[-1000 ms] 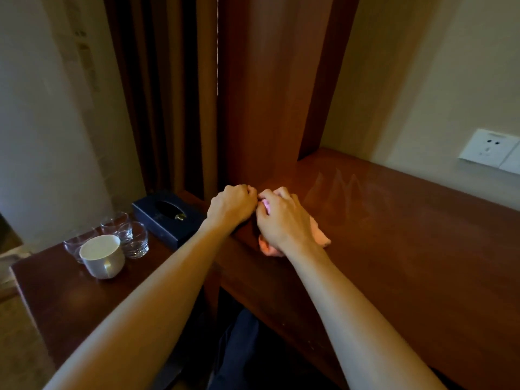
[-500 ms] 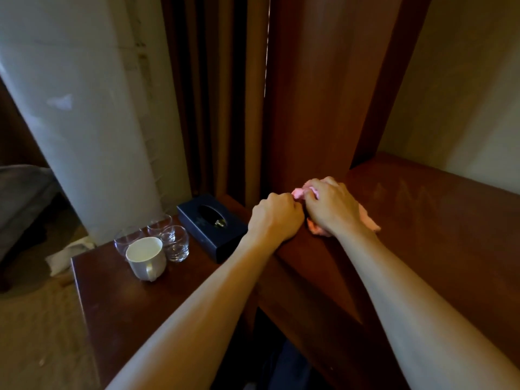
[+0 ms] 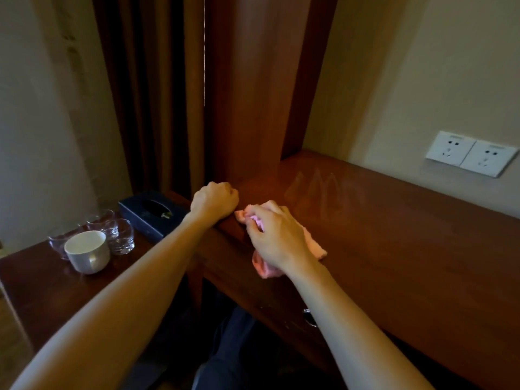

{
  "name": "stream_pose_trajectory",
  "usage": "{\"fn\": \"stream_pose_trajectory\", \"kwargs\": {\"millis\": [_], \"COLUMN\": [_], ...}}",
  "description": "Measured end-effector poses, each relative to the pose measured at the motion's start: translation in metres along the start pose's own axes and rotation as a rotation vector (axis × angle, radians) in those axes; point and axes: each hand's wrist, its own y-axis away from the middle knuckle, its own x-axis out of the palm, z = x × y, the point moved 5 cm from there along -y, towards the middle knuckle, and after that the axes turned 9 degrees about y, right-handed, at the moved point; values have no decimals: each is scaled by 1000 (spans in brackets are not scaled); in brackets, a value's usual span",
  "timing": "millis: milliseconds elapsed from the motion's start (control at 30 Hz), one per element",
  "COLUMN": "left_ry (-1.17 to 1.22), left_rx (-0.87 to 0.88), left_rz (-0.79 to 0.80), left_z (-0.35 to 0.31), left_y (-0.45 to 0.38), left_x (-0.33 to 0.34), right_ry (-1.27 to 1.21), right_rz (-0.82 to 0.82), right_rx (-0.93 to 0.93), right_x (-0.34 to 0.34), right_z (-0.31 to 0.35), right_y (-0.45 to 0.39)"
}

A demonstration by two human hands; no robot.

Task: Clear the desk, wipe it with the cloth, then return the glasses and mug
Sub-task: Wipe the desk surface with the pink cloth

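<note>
A pink cloth [image 3: 312, 243] is held bunched under the right hand [image 3: 274, 239] at the left end of a dark wooden desk [image 3: 408, 249], the fingers curled into its folds and pinching a corner that pokes out toward the left hand [image 3: 215, 202]. The left hand is seen closed into a fist at the desk's corner edge, resting there with nothing visibly held. The desk top is bare of drinkware, and faint streaks are caught by the light on its surface beyond the hands, so the wiping step is judged to be under way. A white mug [image 3: 87, 251] and several clear drinking glasses [image 3: 121, 236] are grouped on the lower side table [image 3: 42, 299] at left, just beside a dark tissue box [image 3: 153, 212]. Twin wall sockets [image 3: 471, 153] are set above the desk at right. The cloth is judged light, soft and limp, best pressed flat under the palm rather than pinched. The glasses are judged fragile and smooth, standing close enough to knock together, and are best taken one at a time around the sides. The mug is judged heavier and sturdier, with its handle only dimly made out, so a grip around the body is suggested.
</note>
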Motion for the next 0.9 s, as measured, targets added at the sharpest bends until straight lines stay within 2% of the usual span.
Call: {"fn": "stream_pose_trajectory", "kwargs": {"millis": [200, 500, 733, 900], "left_ry": [-18, -78, -70, -37], "left_rx": [30, 65, 63, 62], "left_rz": [-64, -144, -99, -64], "left_z": [4, 9, 9, 6], "left_y": [-4, -11, -23, -14], "left_x": [1, 7, 14, 8], "right_ry": [61, 105, 143, 128], "right_rz": [-64, -116, -102, -50], "right_rx": [66, 162, 223, 159], "right_x": [7, 35, 51, 47], "right_z": [-6, -34, -53, -42], "right_y": [-24, -112, -161, -142]}}
